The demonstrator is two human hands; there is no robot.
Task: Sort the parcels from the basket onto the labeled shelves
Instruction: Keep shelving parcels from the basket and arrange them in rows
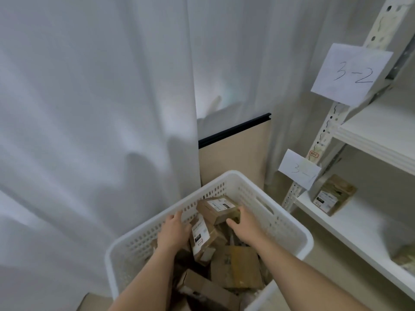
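Note:
A white perforated basket (285, 223) holds several brown cardboard parcels. Both my hands reach into it. My right hand (243, 225) grips the right end of a top parcel (216, 209) with a white label facing up, thumb on its near side. My left hand (174, 232) lies with relaxed fingers against a second labeled parcel (201, 237) standing on edge; whether it holds that parcel is unclear. To the right stands a white shelf unit (350, 230) with paper labels "3-2" (351, 74) and "3-1" (299, 169).
One labeled brown parcel (333, 195) leans on the lower shelf, and another item shows at the right edge (406, 257). White curtains (101, 108) hang behind and left of the basket. A beige panel with a black top edge (235, 151) stands behind the basket.

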